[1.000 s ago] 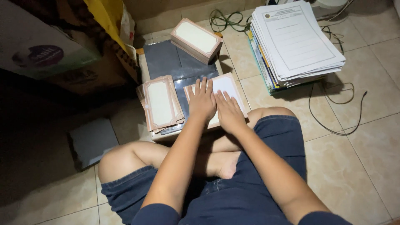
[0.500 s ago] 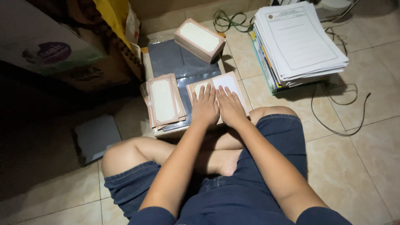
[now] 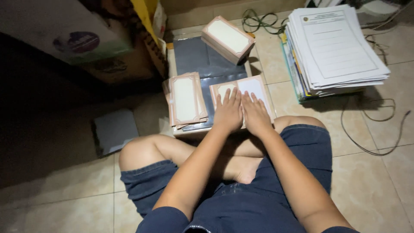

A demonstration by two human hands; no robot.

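Pink-bordered card [image 3: 242, 92] is lying open on the dark plastic sheet [image 3: 196, 56] in front of our crossed legs, and we are pressing it flat. Our left hand [image 3: 228, 112] and right hand [image 3: 255, 114] are resting side by side on it, fingers spread, gripping nothing. A stack of similar cards [image 3: 185, 100] is sitting just left; another stack [image 3: 227, 38] is lying beyond, and a paper pile [image 3: 336, 47] is lying to the right.
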